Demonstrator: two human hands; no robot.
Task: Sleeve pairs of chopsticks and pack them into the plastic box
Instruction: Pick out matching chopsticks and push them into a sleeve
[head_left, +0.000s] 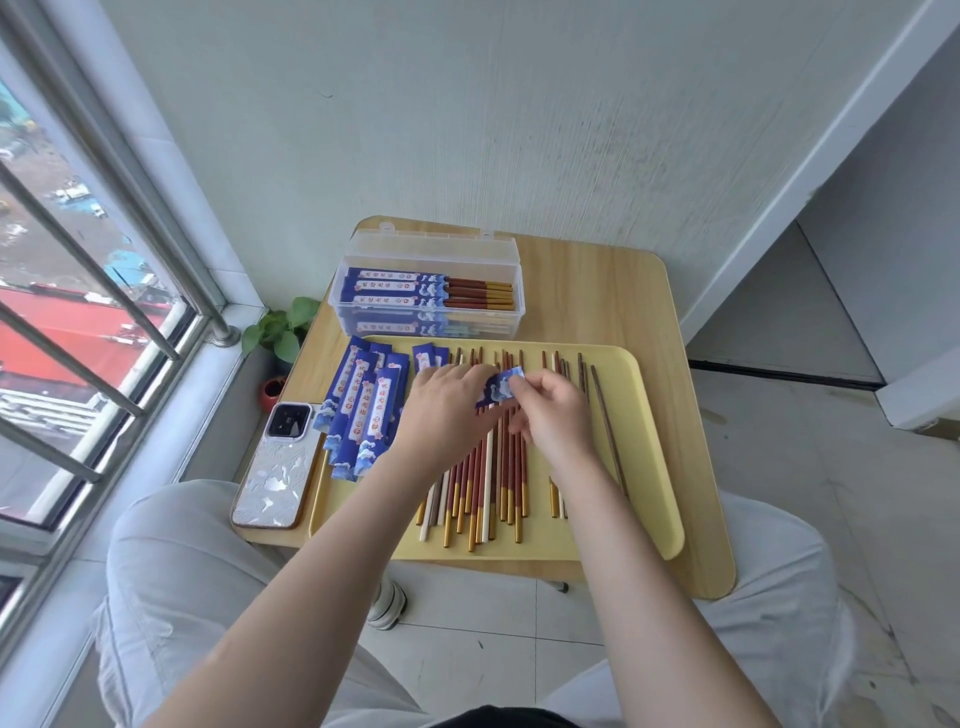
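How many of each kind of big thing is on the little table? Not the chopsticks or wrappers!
Clear plastic box: 1
Yellow tray: 1
Phone: 1
Total: 3

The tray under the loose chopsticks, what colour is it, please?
Pale yellow tray, clearest in the head view.

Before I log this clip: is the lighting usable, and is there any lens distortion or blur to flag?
Head view: even daylight from the barred window, soft shadows only; wide-angle bending shows in the window bars and wall edges; the print on the blue paper sleeves stays sharp; the left hand and right hand pinching a sleeve over the yellow tray look slightly soft.
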